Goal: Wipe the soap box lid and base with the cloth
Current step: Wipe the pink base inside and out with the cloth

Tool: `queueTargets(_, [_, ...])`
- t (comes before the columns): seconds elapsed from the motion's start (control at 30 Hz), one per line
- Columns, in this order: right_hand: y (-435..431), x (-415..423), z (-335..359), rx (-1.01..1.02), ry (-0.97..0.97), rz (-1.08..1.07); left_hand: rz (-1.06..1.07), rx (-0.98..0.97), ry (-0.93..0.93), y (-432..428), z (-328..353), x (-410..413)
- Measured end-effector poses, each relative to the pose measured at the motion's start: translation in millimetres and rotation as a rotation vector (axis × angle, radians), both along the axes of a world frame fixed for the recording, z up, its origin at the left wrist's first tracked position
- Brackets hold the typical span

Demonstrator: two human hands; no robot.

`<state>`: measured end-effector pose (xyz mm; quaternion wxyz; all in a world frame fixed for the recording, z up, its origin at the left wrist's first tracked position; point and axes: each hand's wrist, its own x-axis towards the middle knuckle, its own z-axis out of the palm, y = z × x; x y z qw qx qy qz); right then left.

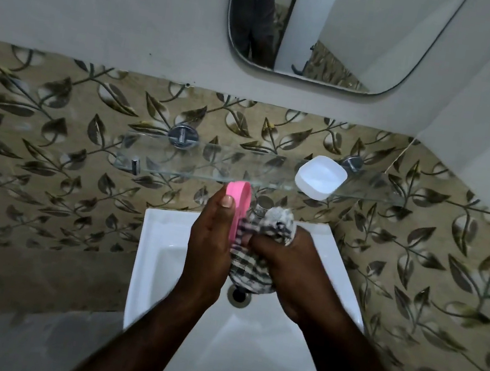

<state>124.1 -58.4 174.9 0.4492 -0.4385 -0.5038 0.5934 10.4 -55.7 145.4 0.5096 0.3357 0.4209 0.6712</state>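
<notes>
Presently, left hand [210, 240] grips pink soap box piece [238, 208] on edge above sink [153, 235]; right hand [295, 266], fingers curled tight, presses checked cloth [256, 269] against it. White piece [320, 177] rests on glass shelf [209, 161].

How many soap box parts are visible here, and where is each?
2. The pink part is held in the left hand over the sink; the white part sits on the glass shelf. None appear hidden.
</notes>
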Motion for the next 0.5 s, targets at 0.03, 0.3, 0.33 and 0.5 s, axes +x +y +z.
queueTargets(0.03, [0,0,5,0.015,0.051,-0.017,-0.046,-0.001,-0.031,-1,0,2])
queueTargets(0.3, [7,15,6,0.438,-0.302,-0.261,-0.176,-0.045,-0.197,-4,8,16])
queueTargets(0.33, [6,18,1,0.384,-0.291,-0.229,-0.169,-0.042,-0.178,-2,10,15])
queueTargets(0.5, [12,51,-14,0.211,-0.384,-0.068,-0.181,-0.076,-0.246,11,8,4])
